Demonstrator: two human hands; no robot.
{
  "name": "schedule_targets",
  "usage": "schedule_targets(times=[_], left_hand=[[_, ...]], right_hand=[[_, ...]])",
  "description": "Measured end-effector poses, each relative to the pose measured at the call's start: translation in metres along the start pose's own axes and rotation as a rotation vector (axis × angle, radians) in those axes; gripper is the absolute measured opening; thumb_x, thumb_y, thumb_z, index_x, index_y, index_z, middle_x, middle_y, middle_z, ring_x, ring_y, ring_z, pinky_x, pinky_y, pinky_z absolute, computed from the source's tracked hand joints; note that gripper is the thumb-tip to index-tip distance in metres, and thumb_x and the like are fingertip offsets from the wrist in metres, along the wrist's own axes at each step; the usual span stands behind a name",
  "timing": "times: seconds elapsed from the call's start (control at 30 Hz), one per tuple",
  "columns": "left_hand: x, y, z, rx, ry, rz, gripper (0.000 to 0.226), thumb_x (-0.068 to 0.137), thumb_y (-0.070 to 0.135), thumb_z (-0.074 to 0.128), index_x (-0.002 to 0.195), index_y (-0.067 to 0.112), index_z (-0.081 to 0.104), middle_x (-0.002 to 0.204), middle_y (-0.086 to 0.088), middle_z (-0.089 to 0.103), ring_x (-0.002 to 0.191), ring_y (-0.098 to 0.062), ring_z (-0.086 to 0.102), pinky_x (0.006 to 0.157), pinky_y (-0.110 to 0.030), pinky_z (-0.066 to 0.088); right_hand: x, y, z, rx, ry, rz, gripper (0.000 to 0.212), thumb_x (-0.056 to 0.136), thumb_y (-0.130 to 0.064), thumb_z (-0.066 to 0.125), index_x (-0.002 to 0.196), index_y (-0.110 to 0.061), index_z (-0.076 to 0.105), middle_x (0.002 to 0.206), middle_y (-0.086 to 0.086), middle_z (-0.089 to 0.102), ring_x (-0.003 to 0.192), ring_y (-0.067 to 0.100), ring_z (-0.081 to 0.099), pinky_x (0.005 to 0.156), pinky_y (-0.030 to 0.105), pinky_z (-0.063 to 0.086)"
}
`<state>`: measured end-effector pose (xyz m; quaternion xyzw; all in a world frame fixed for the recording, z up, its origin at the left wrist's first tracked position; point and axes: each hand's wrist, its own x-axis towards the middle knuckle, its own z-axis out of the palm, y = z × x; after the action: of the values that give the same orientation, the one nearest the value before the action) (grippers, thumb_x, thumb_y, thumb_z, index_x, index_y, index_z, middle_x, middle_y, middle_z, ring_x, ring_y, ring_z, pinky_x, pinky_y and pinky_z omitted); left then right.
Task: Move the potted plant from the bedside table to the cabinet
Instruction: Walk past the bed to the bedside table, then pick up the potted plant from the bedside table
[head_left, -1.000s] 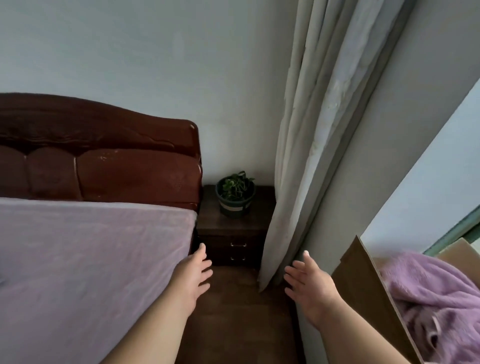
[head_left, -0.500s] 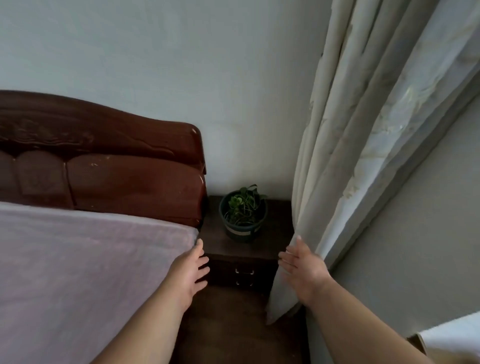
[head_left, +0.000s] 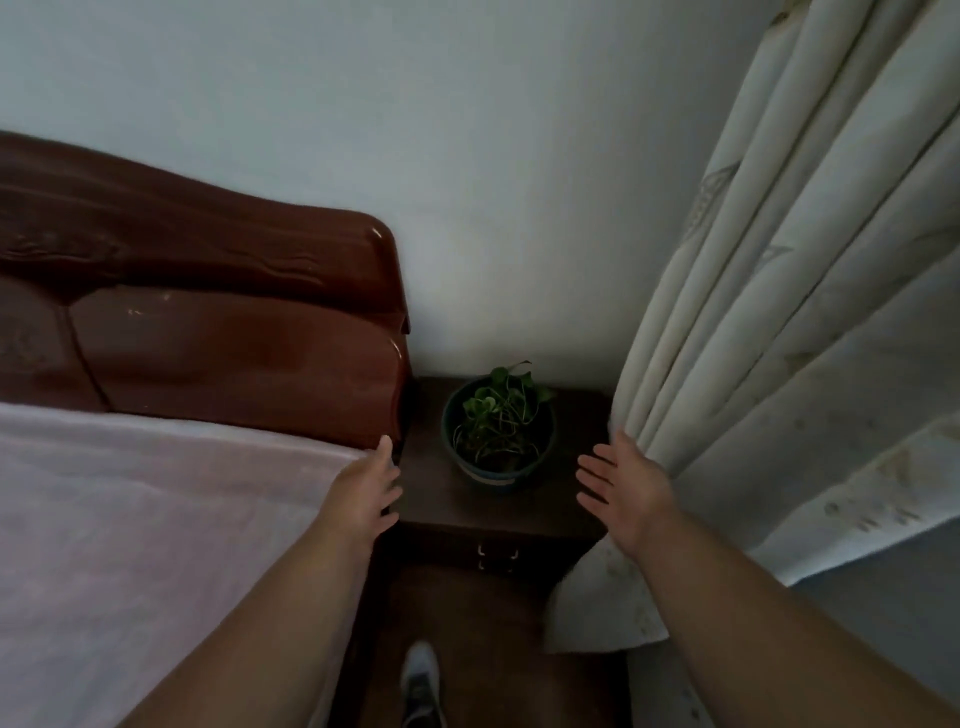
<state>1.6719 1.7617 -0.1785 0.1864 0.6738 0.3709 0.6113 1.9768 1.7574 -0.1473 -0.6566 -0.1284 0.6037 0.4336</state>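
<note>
A small potted plant (head_left: 497, 434) with green leaves in a dark round pot stands on a dark wooden bedside table (head_left: 566, 499), near its back. My left hand (head_left: 365, 492) is stretched out at the table's left edge, fingers apart, holding nothing. My right hand (head_left: 626, 486) hovers to the right of the pot, palm facing it, fingers spread and empty. Both hands are a short gap away from the pot and do not touch it. No cabinet is in view.
A bed with a pale pink sheet (head_left: 156, 525) and dark red headboard (head_left: 208, 322) borders the table on the left. A cream curtain (head_left: 779, 338) hangs close on the right, touching my right wrist. My shoe (head_left: 421, 680) is on the brown floor below.
I have stepped closer to the bedside table. Both hands have moved forward and now flank the pot. The cardboard box with the purple blanket is out of view.
</note>
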Motion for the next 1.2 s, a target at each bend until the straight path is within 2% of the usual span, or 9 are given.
schedule_targets(times=[0.33, 0.53, 0.63, 0.77, 0.9, 0.97, 1.03, 1.1, 1.2], left_hand=[[0.113, 0.035, 0.017, 0.104, -0.088, -0.044, 0.067, 0.117, 0.049, 0.052, 0.170, 0.010, 0.042, 0.172, -0.011, 0.051, 0.156, -0.032, 0.049, 0.127, -0.056, 0.038], [0.179, 0.014, 0.034, 0.094, -0.065, -0.102, 0.064, 0.120, 0.044, 0.046, 0.173, 0.011, 0.034, 0.178, -0.011, 0.043, 0.162, -0.034, 0.040, 0.130, -0.056, 0.031], [0.223, -0.016, 0.047, 0.054, -0.050, -0.097, 0.064, 0.120, 0.045, 0.044, 0.174, 0.012, 0.034, 0.177, -0.010, 0.043, 0.160, -0.033, 0.042, 0.126, -0.053, 0.035], [0.286, -0.068, 0.065, -0.003, -0.032, -0.126, 0.055, 0.120, 0.047, 0.043, 0.164, 0.015, 0.052, 0.160, -0.011, 0.063, 0.143, -0.032, 0.060, 0.110, -0.045, 0.045], [0.328, -0.104, 0.080, -0.011, -0.061, -0.100, 0.043, 0.120, 0.047, 0.040, 0.135, 0.023, 0.072, 0.132, -0.004, 0.079, 0.126, -0.028, 0.071, 0.111, -0.047, 0.050], [0.339, -0.113, 0.087, -0.009, -0.065, -0.088, 0.033, 0.120, 0.040, 0.044, 0.111, 0.026, 0.073, 0.107, -0.007, 0.075, 0.093, -0.023, 0.071, 0.085, -0.036, 0.057], [0.347, -0.120, 0.094, -0.015, -0.042, -0.087, 0.029, 0.119, 0.032, 0.047, 0.105, 0.025, 0.071, 0.089, -0.009, 0.066, 0.070, -0.017, 0.059, 0.063, -0.028, 0.049], [0.347, -0.123, 0.100, -0.071, -0.023, -0.107, 0.028, 0.116, 0.039, 0.051, 0.108, 0.025, 0.074, 0.084, -0.001, 0.070, 0.072, -0.016, 0.062, 0.064, -0.028, 0.050], [0.343, -0.127, 0.107, -0.168, -0.051, -0.122, 0.037, 0.113, 0.050, 0.054, 0.105, 0.023, 0.078, 0.073, 0.004, 0.077, 0.066, -0.014, 0.068, 0.058, -0.025, 0.054]], right_hand=[[0.083, -0.002, 0.027, 0.086, 0.161, -0.051, 0.067, 0.114, -0.051, 0.047, 0.164, -0.006, 0.045, 0.159, 0.017, 0.060, 0.144, 0.032, 0.058, 0.123, 0.053, 0.044], [0.162, 0.030, 0.011, 0.112, 0.198, -0.010, 0.072, 0.113, -0.056, 0.045, 0.165, -0.007, 0.044, 0.160, 0.016, 0.059, 0.144, 0.031, 0.058, 0.119, 0.050, 0.046], [0.219, 0.061, 0.006, 0.148, 0.201, 0.017, 0.069, 0.115, -0.055, 0.042, 0.164, -0.007, 0.045, 0.162, 0.018, 0.058, 0.146, 0.033, 0.056, 0.118, 0.049, 0.046], [0.294, 0.114, 0.009, 0.147, 0.158, 0.034, 0.067, 0.114, -0.056, 0.041, 0.162, -0.010, 0.048, 0.151, 0.013, 0.064, 0.141, 0.032, 0.059, 0.114, 0.048, 0.048], [0.338, 0.142, 0.021, 0.104, 0.179, 0.061, 0.043, 0.116, -0.046, 0.043, 0.141, -0.021, 0.068, 0.131, 0.005, 0.079, 0.121, 0.023, 0.071, 0.091, 0.041, 0.055], [0.351, 0.146, 0.029, 0.119, 0.206, 0.085, 0.034, 0.115, -0.038, 0.048, 0.129, -0.023, 0.075, 0.113, 0.002, 0.087, 0.112, 0.023, 0.075, 0.079, 0.037, 0.061], [0.360, 0.151, 0.037, 0.139, 0.202, 0.116, 0.032, 0.113, -0.029, 0.049, 0.119, -0.023, 0.080, 0.092, -0.001, 0.089, 0.105, 0.025, 0.077, 0.067, 0.032, 0.063], [0.361, 0.157, 0.044, 0.158, 0.159, 0.154, 0.039, 0.113, -0.031, 0.042, 0.118, -0.024, 0.079, 0.094, 0.002, 0.089, 0.109, 0.028, 0.075, 0.075, 0.035, 0.063], [0.358, 0.165, 0.051, 0.217, 0.105, 0.193, 0.046, 0.115, -0.038, 0.034, 0.127, -0.022, 0.076, 0.127, 0.012, 0.081, 0.125, 0.034, 0.070, 0.110, 0.048, 0.056]])
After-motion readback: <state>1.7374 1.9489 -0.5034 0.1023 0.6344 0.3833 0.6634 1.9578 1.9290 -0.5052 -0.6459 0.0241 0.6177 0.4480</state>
